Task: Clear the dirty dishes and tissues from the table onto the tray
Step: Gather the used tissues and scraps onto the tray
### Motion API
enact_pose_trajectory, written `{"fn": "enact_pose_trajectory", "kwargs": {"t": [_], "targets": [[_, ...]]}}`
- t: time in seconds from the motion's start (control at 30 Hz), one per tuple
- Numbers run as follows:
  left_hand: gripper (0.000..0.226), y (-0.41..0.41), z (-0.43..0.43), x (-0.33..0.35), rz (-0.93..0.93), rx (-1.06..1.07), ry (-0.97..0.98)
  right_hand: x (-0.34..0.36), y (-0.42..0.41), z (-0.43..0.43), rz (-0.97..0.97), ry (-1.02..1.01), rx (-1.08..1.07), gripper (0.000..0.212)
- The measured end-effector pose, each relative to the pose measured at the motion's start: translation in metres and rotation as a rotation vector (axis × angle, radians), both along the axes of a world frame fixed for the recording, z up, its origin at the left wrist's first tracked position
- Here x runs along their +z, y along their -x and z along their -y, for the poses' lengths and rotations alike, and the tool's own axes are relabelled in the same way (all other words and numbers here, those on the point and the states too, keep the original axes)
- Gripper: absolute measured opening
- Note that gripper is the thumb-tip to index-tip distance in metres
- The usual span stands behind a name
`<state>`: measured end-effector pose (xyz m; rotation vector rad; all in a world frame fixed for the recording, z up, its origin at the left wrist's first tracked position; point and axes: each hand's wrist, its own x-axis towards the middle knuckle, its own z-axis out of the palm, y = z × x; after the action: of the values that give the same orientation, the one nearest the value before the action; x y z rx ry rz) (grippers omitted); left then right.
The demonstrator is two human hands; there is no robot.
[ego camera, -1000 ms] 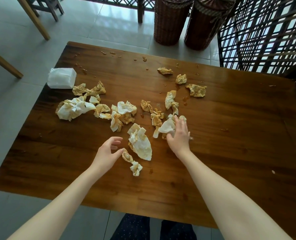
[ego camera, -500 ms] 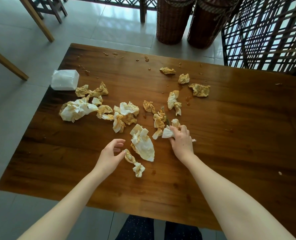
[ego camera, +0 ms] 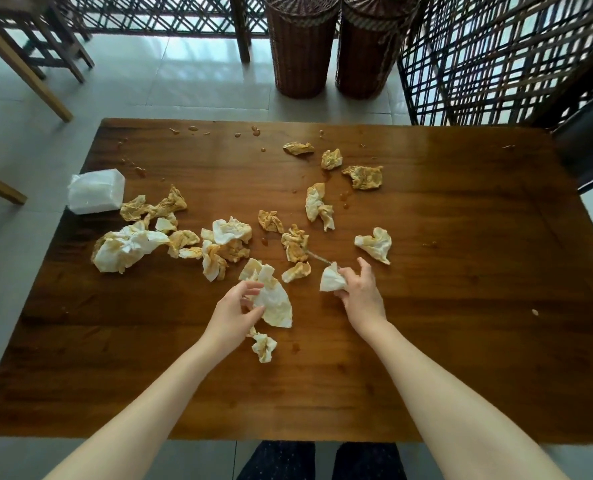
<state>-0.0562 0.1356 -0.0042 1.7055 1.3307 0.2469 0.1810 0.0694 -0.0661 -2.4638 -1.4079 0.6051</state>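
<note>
- Wooden table (ego camera: pixel 461 341) carries many crumpled, orange-stained tissues (ego camera: pixel 215 251), most of them from 9 to 12 o'clock of the hands. Sauce drops (ego camera: pixel 255 130) lie near the far edge.
- White tissue pack (ego camera: pixel 95 191) sits at the table's 10 o'clock edge.
- On the floor at 12 o'clock stand two wicker baskets (ego camera: pixel 300 46); a lattice screen (ego camera: pixel 495 64) is at 1-2 o'clock.
- L hand (ego camera: pixel 231 315): thumb and fingers curl in and pinch the near edge of a big white tissue (ego camera: pixel 276 303), which spreads to approx. 2 o'clock of the hand and lies on the wood.
- A small stained tissue (ego camera: pixel 264 347) lies just beside the L wrist, at 5 o'clock.
- R hand (ego camera: pixel 360 292): it pinches a small white wad (ego camera: pixel 331 280), which sticks out at 10 o'clock.
- One more tissue (ego camera: pixel 374 244) lies at 1 o'clock of the R hand, not touching it.
</note>
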Motion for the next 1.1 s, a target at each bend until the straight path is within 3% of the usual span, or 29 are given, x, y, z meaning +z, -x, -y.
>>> {"fn": "enact_pose_trajectory", "kwargs": {"t": [0.17, 0.57, 1.1], "targets": [[0.039, -0.01, -0.003, 0.002, -0.025, -0.055, 0.008, 0.007, -0.004, 0.001, -0.033, -0.075, 0.025, 0.039], [0.039, -0.069, 0.027, 0.021, 0.018, -0.1, 0.011, 0.043, -0.057, 0.071, -0.161, -0.282, -0.23, 0.029], [0.038, -0.208, 0.115, 0.011, -0.048, -0.146, -0.057, 0.057, -0.166, 0.215, -0.239, -0.272, -0.324, 0.027]]}}
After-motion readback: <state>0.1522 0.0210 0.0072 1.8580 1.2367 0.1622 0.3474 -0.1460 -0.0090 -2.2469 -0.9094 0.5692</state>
